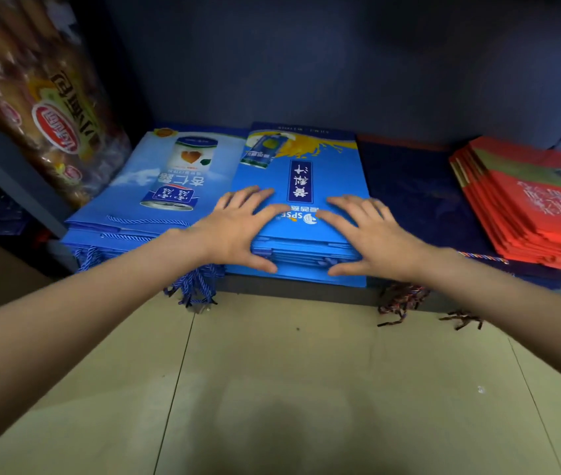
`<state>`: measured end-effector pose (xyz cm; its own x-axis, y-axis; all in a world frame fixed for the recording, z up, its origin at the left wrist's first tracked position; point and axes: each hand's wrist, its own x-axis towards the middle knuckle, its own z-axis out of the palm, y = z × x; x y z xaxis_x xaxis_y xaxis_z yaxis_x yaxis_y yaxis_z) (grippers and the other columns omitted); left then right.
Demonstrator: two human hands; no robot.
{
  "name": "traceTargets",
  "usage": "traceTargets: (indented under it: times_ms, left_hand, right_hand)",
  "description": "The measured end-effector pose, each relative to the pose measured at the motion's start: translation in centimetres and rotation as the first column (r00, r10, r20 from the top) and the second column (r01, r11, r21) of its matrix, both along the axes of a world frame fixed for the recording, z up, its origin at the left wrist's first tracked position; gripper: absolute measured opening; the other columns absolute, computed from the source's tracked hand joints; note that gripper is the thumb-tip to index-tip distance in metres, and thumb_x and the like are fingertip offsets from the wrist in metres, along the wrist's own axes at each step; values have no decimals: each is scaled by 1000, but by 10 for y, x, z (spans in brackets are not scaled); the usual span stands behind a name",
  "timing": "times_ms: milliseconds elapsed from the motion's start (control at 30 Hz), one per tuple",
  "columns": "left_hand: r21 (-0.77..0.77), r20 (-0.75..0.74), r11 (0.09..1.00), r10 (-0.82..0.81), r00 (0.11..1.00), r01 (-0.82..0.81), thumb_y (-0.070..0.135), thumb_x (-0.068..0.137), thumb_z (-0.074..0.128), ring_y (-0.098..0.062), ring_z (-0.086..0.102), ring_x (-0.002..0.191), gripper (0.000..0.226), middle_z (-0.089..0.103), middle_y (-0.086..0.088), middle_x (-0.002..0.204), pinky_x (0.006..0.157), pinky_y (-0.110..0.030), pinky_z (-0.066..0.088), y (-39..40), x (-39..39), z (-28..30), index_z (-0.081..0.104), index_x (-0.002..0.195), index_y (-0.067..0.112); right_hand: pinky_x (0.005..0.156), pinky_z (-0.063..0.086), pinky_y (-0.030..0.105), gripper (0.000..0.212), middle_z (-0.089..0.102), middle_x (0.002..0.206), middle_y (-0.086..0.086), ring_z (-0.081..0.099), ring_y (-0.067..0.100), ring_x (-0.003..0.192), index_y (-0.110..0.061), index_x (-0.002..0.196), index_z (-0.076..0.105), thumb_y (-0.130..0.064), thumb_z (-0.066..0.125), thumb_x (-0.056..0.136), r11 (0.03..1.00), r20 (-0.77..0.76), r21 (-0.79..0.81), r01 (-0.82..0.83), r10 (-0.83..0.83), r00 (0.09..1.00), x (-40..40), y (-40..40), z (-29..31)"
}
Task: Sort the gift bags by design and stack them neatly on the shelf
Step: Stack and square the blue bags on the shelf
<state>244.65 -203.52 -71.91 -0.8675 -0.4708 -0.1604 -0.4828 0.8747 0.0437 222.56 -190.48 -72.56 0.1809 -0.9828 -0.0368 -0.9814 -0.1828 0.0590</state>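
We have both hands on the middle stack of blue gift bags (301,214), the one printed with a juice carton and yellow splash. Our left hand (238,228) lies flat on its near left corner, fingers spread over the top bag, thumb down along the front edge; our right hand (371,231) mirrors it on the near right corner. Neither hand grasps anything: both are released and press with straight fingers. The stack lies straight ahead of us, between the hands, its long axis running away from us toward the back of the shelf (293,286), so any squaring push would go forward along that axis, and both hands sit equally near. Its lowest bags jut slightly past the shelf's front lip.

Touching its left side is a stack of lighter blue bags with an almond-drink can (155,186), rope handles (193,286) hanging over the edge. To the right lies a dark navy stack (419,193), then, near it, a red stack (539,214). A clear packet of bread (42,108) hangs at the upper left. The shelf is dark with a dark back wall; below it the floor (289,389) is pale beige tile.
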Motion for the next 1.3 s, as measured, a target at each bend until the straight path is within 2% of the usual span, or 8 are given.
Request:
traceTargets:
  times_ms: [67,200,567,800,933,1000,1167,1300]
  left_hand:
    - [204,76,968,134,988,-147,65,71,64,-28,-11,144,101,-8,-3,158,115,-47,1,-5,-6,11,4,149,38]
    - [324,125,910,231,965,-259,59,77,63,-37,-19,141,100,-15,-5,157,113,-56,5,-7,-15,6,-4,148,38]
    - [320,201,908,215,956,-271,49,72,74,-40,-22,139,111,-20,-4,156,111,-58,14,-11,-16,-4,-8,147,43]
    - [204,243,953,171,955,-223,57,73,69,-41,-21,140,113,-24,-1,155,109,-58,24,-6,-14,-7,-17,145,41]
    - [-246,340,969,86,937,0,66,72,63,-46,-19,139,122,-28,-9,153,112,-59,8,6,-14,-12,-29,143,29]
    - [-347,325,936,56,944,63,66,78,57,-43,-12,141,115,-24,-9,155,113,-57,7,9,-10,-17,-31,142,27]
    - [-317,258,946,19,966,66,65,85,45,-35,0,144,98,-14,-4,158,114,-51,7,10,-10,-23,-23,146,28]
    - [-260,289,964,18,957,61,64,78,58,-36,-3,144,115,-20,-4,156,116,-47,13,5,-7,-26,-32,140,30]
  right_hand:
    - [116,-2,43,101,-6,158,6,-7,24,145,-27,151,3,-66,57,75,977,140,192,91,-119,983,-7,-7,12]
    - [117,-5,44,101,-12,158,5,-13,23,144,-35,149,-3,-62,61,76,965,140,247,89,-126,982,-11,-18,21]
    - [116,-9,42,106,-20,156,5,-19,21,143,-31,147,-13,-56,64,79,946,149,312,85,-137,979,-6,-13,-9]
    - [114,-13,48,114,-21,155,5,-21,25,142,-30,147,-16,-64,64,73,969,-41,216,118,-112,993,-1,-9,-10]
    - [114,-9,50,126,-15,157,8,-9,30,144,-30,138,-29,-63,70,67,985,-166,125,117,-96,982,3,7,-17]
    - [114,-8,51,121,-7,158,7,-2,29,145,-33,137,-27,-56,72,70,989,-144,87,118,-104,984,3,9,-18]
    - [112,-12,52,110,-2,158,6,1,27,145,-31,149,-9,-48,71,75,987,-114,106,122,-110,987,-5,6,-15]
    - [113,-12,51,114,-5,158,8,-2,28,145,-28,148,-14,-52,70,75,988,-159,120,101,-81,984,-3,5,-19]
